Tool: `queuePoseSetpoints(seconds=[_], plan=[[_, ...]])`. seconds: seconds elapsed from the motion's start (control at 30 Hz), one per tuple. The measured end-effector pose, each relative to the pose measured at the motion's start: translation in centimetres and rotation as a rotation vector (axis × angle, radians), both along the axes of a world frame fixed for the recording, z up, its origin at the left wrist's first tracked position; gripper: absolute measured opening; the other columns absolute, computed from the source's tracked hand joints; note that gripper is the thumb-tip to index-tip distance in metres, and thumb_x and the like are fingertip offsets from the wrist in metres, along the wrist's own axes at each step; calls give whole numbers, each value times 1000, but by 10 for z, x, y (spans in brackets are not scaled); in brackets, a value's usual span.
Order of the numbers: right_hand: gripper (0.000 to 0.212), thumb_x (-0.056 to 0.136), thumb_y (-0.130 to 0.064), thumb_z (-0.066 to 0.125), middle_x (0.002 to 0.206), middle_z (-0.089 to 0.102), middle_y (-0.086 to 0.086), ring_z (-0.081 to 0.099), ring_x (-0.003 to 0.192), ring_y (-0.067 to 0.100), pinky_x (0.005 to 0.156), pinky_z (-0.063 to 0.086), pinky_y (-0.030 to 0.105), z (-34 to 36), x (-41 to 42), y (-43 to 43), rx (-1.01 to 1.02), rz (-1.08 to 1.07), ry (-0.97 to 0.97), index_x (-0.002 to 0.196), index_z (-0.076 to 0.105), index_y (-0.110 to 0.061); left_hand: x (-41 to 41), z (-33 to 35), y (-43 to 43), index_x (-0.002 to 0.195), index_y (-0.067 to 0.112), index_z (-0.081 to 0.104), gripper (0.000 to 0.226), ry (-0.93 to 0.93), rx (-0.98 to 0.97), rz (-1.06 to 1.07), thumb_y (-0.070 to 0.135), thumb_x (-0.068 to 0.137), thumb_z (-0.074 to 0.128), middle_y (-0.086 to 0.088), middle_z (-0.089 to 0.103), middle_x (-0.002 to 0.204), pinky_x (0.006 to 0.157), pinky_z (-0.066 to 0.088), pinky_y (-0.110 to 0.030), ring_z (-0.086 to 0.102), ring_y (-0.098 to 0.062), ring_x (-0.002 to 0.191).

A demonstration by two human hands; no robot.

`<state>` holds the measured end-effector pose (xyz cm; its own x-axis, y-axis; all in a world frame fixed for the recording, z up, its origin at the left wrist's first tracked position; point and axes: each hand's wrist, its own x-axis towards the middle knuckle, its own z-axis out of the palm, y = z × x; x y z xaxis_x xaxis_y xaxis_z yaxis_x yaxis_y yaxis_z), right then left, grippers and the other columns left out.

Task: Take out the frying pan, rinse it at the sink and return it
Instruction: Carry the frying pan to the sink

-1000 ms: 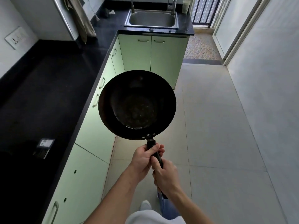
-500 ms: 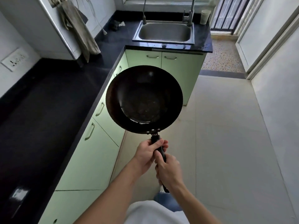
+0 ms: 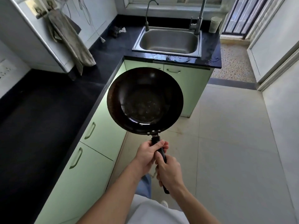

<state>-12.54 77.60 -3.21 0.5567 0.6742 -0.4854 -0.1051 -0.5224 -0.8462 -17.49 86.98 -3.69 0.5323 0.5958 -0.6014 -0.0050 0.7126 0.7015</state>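
A dark round frying pan (image 3: 144, 101) is held out level in front of me, above the floor beside the green cabinets. My left hand (image 3: 148, 155) wraps the black handle close to the pan. My right hand (image 3: 169, 172) grips the same handle further back, and the handle's tip pokes out below it. The steel sink (image 3: 168, 42) lies ahead in the black counter, well beyond the pan, with a thin curved tap (image 3: 148, 15) at its back left and a taller tap (image 3: 199, 18) at its back right.
The black countertop (image 3: 48, 110) runs along my left over green cabinet doors (image 3: 97, 138). A cloth (image 3: 69, 41) hangs from a white appliance at the left. A pale cup (image 3: 214, 24) stands right of the sink. Tiled floor (image 3: 234, 143) stretches to the right, bounded by a white wall.
I have walked forward along the counter; the sink has come closer and larger in view. Both hands keep the same grip on the pan handle.
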Motion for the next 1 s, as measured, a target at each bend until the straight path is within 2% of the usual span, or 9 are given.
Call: queuePoseSetpoints(seconds=[0.17, 0.33, 0.47, 0.67, 0.8, 0.87, 1.0], plan=[[56, 86, -56, 51, 55, 58, 4, 49, 46, 21, 47, 50, 52, -4, 36, 58, -4, -7, -18, 71, 58, -2, 38, -8, 60, 99, -5, 69, 16, -27, -20, -1, 8, 90, 64, -12, 74, 92, 76, 56, -24, 71, -15, 83], [51, 90, -50, 52, 54, 57, 4, 50, 47, 22, 47, 50, 51, -3, 76, 143, -16, -42, -32, 70, 58, -4, 82, -7, 146, 106, -11, 65, 23, -59, -42, -18, 6, 90, 64, -13, 73, 94, 74, 57, -22, 71, -15, 81], [47, 92, -46, 52, 55, 58, 4, 52, 46, 22, 47, 50, 51, 9, 101, 214, -22, -76, -37, 68, 57, -6, 112, 1, 216, 100, -7, 68, 16, -60, -56, -47, 5, 91, 62, -15, 71, 96, 74, 57, -23, 70, -14, 79], [39, 97, -35, 53, 52, 54, 3, 47, 42, 21, 43, 44, 36, 19, 132, 294, 2, -131, 12, 64, 56, -14, 146, 7, 299, 111, -16, 63, 27, -56, -45, -89, 4, 92, 62, -14, 71, 93, 73, 58, -22, 70, -14, 76], [38, 98, -35, 53, 53, 55, 4, 47, 40, 17, 40, 42, 32, 20, 153, 323, 4, -128, 6, 66, 56, -14, 169, 4, 331, 107, -14, 64, 24, -50, -72, -101, 4, 92, 61, -15, 71, 93, 71, 58, -21, 71, -13, 74], [38, 97, -37, 54, 54, 55, 3, 46, 41, 16, 42, 43, 35, 17, 167, 336, -10, -133, -3, 66, 56, -14, 184, 2, 345, 108, -15, 62, 24, -54, -94, -94, 2, 92, 60, -16, 71, 94, 70, 58, -21, 71, -13, 72], [42, 95, -44, 53, 51, 58, 1, 51, 45, 21, 47, 49, 50, 6, 200, 367, -41, -132, -78, 63, 56, -16, 218, -2, 377, 110, -15, 61, 25, -46, -118, -103, 2, 91, 61, -16, 72, 98, 71, 58, -23, 72, -15, 75]])
